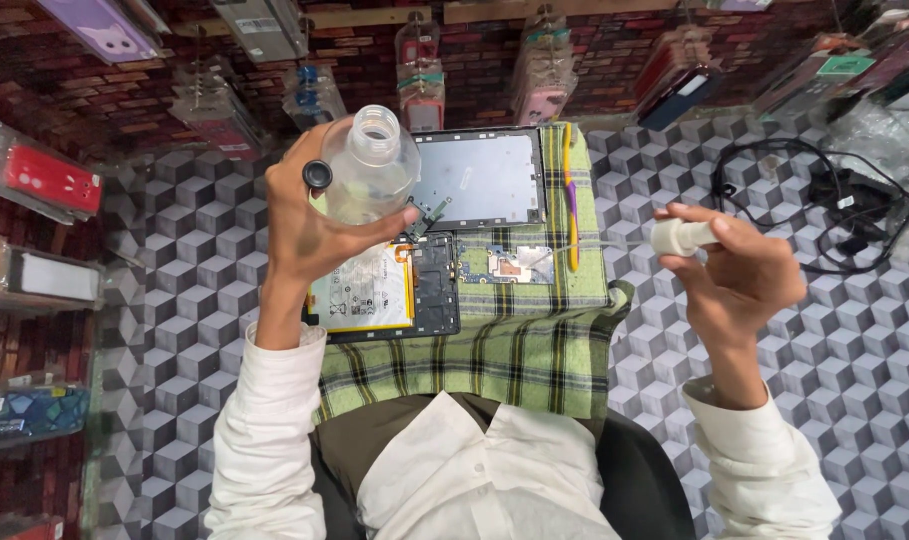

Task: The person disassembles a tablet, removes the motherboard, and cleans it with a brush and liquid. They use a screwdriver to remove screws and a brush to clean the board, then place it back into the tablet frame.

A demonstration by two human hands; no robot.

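Now | left hand point(299, 235) wrapped around open clear bottle point(369, 170), above opened tablet point(424, 285) on green plaid cloth point(504, 350) | right hand point(739, 275) pinching white dropper cap point(679, 236) beyond cloth's right edge

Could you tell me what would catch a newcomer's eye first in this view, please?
The left hand holds up a clear plastic bottle, uncapped, above an opened tablet with its white battery exposed. The right hand holds a white dropper cap off to the right. Under the tablet lies a green plaid cloth on a cube-patterned surface, with a black cable coiled at the far right.
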